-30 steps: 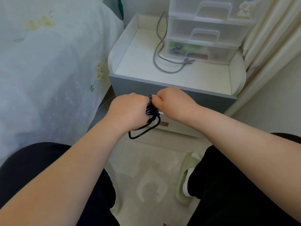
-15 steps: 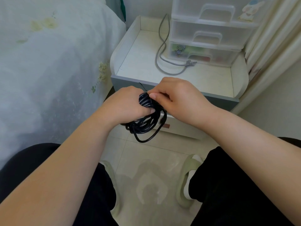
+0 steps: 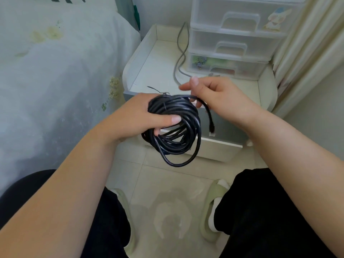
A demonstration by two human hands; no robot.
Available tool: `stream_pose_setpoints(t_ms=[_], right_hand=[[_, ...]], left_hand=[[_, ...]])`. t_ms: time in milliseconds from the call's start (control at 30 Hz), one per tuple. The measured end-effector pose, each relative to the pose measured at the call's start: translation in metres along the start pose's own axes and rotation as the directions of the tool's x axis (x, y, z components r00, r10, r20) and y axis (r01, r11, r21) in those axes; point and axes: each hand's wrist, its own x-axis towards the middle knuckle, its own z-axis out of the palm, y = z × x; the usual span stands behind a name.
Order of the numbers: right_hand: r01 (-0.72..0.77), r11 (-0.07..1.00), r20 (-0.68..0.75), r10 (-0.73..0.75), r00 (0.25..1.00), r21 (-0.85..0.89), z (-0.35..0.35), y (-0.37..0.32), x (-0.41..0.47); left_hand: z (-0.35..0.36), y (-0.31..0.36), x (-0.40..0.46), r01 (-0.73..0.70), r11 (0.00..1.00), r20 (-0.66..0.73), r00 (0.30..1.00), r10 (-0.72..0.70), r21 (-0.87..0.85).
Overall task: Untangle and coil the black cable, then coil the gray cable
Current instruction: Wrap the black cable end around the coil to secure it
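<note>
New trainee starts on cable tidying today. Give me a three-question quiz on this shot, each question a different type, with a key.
1. True or false: the left hand grips the coiled black cable.
2. Where does the gray cable lie?
A. on the floor
B. on the nightstand, beside the drawer unit
C. on the bed
3. Fill in: the black cable's free end, with its connector, hangs below the ____ hand.

Key: 1 true; 2 B; 3 right.
</note>
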Motion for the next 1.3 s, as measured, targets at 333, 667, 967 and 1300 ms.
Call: stream_pose_setpoints(t_ms=[333,667,967,1300], right_hand=[[0.054,0.937,-0.171,-0.119,0.978,-0.344,0.001,0.013,-0.008],[-0.036,0.944,-0.316,0.146,0.937,0.329,0.025,0.024,0.004],[-0.194,0.788,-0.07,0.288,0.955,0.585,0.021,0.032,0.01],[-0.15,0.869,0.009,0.166,0.986,0.472,0.006,0.032,0.009]], left_hand=[[-0.008,-0.013,0.008,-0.032,0.882,-0.337,0.93,-0.146,-0.47],[0.008,-0.015,0.018,0.054,0.873,-0.333,0.912,-0.241,-0.485],[0.014,0.002,0.018,0.058,0.908,-0.292,0.937,-0.193,-0.416],[0.006,0.01,0.013,0.068,0.934,-0.202,0.968,-0.147,-0.352]])
